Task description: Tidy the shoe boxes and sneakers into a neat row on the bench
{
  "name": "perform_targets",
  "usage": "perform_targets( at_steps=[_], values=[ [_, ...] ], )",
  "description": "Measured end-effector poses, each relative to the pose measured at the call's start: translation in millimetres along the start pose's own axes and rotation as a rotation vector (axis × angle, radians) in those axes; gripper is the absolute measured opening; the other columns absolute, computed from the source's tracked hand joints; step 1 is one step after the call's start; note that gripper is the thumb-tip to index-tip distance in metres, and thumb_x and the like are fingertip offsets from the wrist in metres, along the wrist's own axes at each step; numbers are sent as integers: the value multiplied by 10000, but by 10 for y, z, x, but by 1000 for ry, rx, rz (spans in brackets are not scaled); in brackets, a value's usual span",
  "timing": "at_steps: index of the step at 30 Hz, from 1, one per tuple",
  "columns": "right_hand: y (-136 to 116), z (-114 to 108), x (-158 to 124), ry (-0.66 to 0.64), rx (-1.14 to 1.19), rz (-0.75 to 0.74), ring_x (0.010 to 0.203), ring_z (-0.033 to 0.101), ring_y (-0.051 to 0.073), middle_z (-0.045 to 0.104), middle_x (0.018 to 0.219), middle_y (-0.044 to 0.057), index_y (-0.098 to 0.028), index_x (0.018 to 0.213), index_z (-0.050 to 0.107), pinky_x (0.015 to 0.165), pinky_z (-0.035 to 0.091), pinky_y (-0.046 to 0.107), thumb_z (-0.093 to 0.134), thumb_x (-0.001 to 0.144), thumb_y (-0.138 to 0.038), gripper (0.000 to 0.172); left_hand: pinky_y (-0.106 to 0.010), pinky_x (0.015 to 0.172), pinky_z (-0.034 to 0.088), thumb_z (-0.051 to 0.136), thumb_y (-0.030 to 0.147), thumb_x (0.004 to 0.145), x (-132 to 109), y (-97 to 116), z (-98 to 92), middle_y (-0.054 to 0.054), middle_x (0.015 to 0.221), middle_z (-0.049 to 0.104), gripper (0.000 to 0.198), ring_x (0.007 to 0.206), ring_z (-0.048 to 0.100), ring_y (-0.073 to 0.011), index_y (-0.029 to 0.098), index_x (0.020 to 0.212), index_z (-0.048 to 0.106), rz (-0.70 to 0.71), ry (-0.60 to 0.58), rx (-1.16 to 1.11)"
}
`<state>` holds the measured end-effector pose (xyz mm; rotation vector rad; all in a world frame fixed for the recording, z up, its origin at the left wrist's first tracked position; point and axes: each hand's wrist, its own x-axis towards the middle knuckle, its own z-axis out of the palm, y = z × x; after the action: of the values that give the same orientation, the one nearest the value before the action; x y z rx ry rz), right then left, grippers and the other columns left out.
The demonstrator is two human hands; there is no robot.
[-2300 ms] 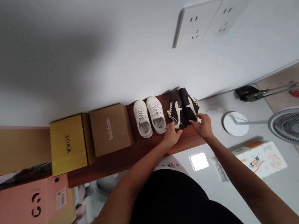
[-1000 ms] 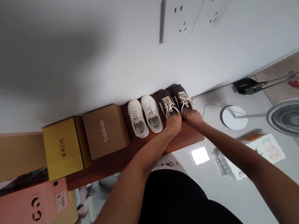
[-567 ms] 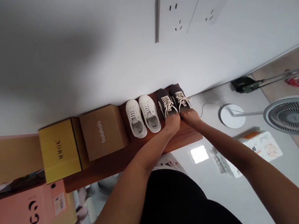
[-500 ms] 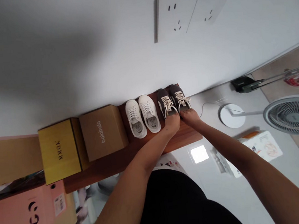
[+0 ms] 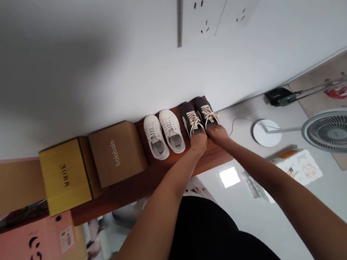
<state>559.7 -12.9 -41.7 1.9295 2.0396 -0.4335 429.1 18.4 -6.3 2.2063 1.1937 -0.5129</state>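
Two dark sneakers with cream laces stand side by side at the right end of a reddish-brown wooden shelf [image 5: 210, 159], toes toward the wall. My left hand [image 5: 199, 141] is closed at the heel of the left dark sneaker [image 5: 191, 117]. At the heel of the right dark sneaker [image 5: 206, 110], my right hand [image 5: 218, 134] is closed too. The fingers of both hands are partly hidden by the shoes. Just left of them sits a pair of white sneakers, the nearer one [image 5: 172, 131] and the farther one [image 5: 155, 137], with grey insoles showing.
Further left on the shelf are a brown shoebox [image 5: 116, 153] and a yellow shoebox [image 5: 64, 178]. A pink box [image 5: 20, 247] lies below them. On the right are a standing fan [image 5: 339, 132], a white package [image 5: 303, 169] and a thin cable. Wall sockets [image 5: 206, 11] are above.
The view has shifted slightly, so everything sits a little further left. Both hands stay at the heels of the dark sneakers, which keep their place on the shelf.
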Motion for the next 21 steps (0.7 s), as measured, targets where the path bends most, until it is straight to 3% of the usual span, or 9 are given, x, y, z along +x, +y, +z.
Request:
perform_targets(
  at_steps=[10, 14, 17, 21],
  values=[
    [-134, -176, -165, 78, -42, 91, 994, 598, 296, 710, 1030, 232, -53, 1117, 661, 885, 334, 383, 556, 891, -148, 267, -390, 1012, 515, 447, 65, 980, -194, -16, -136, -230, 1124, 702, 291, 1179, 677, -277, 41, 1241, 573, 50, 113, 36],
    [-201, -344, -315, 134, -29, 156, 1004, 601, 301, 702, 1071, 220, -83, 1112, 657, 920, 345, 401, 553, 915, -185, 245, -378, 990, 518, 501, 177, 1000, -401, -136, -221, -228, 1188, 687, 303, 1183, 669, -272, 69, 1280, 536, 77, 173, -44],
    [-362, -391, -517, 158, 51, 220, 1032, 617, 308, 705, 1116, 198, -119, 1150, 647, 911, 392, 396, 598, 926, -292, 288, -347, 981, 513, 529, 234, 995, -723, -462, -205, -184, 1234, 688, 339, 1169, 668, -243, 124, 1316, 534, 82, 197, -195],
    [-850, -169, -916, 124, 266, 206, 1038, 659, 266, 730, 1117, 142, -163, 1214, 632, 876, 457, 344, 594, 944, -328, 319, -314, 996, 495, 528, 206, 965, -1432, -1226, 11, -92, 1180, 733, 275, 1105, 685, -204, 206, 1219, 635, 36, 194, -474]
  ],
)
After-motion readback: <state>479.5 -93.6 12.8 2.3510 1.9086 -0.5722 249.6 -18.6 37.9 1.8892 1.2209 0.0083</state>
